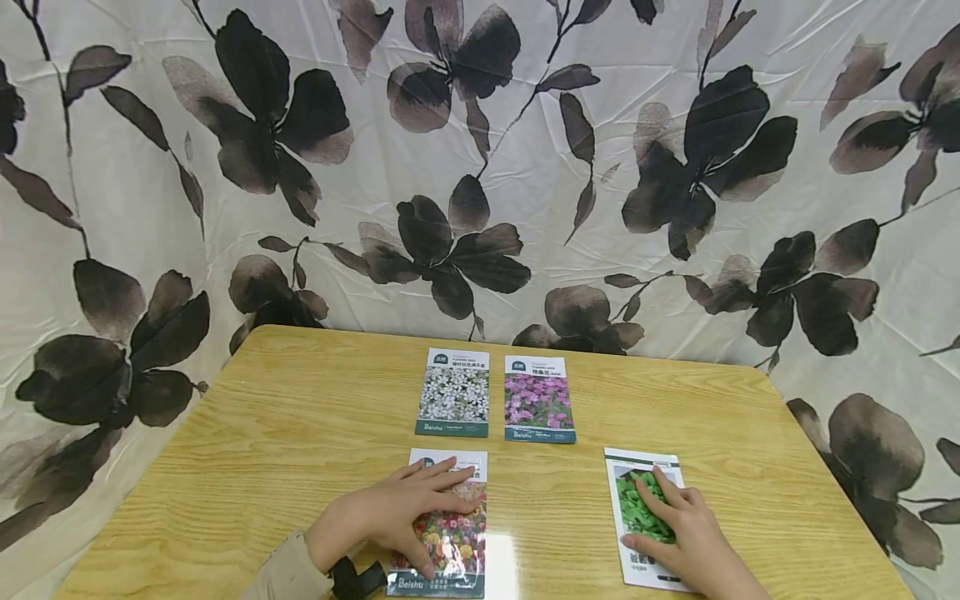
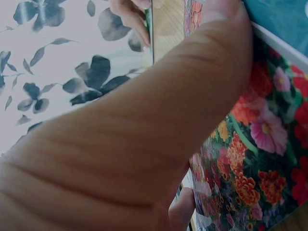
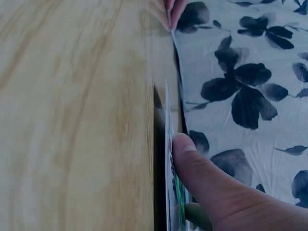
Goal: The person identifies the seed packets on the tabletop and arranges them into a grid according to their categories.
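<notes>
My left hand (image 1: 420,512) lies spread across a seed packet (image 1: 465,550) printed with mixed colourful flowers, at the near middle of the table. In the left wrist view, the thumb (image 2: 211,53) reaches over the packet's printed face (image 2: 245,168) to its teal strip. Over on the right, my right hand (image 1: 686,533) rests on a white-bordered packet (image 1: 633,508) with a green leafy picture, fingers extended on its face. The right wrist view shows the thumb (image 3: 197,163) against this packet (image 3: 168,192), with a dark shadow gap between its edge and the table.
Two more seed packets lie side by side farther back: one with white flowers (image 1: 453,396), one with pink-purple flowers (image 1: 538,400). The wooden table (image 1: 300,400) ends at a floral cloth (image 1: 555,225) hanging behind. A dark wrist strap (image 1: 352,579) circles my left wrist.
</notes>
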The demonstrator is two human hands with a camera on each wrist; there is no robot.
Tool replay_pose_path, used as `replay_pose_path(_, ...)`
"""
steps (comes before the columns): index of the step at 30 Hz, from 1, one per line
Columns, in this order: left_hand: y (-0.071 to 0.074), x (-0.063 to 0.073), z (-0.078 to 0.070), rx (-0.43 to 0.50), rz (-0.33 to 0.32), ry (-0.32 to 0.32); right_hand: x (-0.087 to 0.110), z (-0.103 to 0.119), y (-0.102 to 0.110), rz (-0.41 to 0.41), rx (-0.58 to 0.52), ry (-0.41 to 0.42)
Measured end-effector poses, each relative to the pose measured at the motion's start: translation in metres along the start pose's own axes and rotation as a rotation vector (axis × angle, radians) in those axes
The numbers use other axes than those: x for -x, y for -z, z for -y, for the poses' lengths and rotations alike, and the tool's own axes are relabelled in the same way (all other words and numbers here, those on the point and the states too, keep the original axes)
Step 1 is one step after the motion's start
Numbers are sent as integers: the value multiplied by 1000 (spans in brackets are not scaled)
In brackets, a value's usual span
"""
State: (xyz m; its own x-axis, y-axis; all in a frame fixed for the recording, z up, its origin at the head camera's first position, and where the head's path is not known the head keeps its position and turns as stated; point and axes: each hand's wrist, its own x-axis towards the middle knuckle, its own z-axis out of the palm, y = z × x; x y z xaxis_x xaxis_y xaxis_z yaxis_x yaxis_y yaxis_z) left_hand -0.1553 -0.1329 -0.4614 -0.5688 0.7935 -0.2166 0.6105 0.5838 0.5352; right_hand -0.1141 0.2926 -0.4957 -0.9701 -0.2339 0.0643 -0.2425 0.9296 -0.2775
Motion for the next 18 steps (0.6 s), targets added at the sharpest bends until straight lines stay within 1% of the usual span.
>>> replay_pose_path(9,0,0,0,0,3,5,0,6,0,32,-12,2)
replay_pose_path(18,1,0,1,10,6,-2,-1,13,1,70,-32,-19)
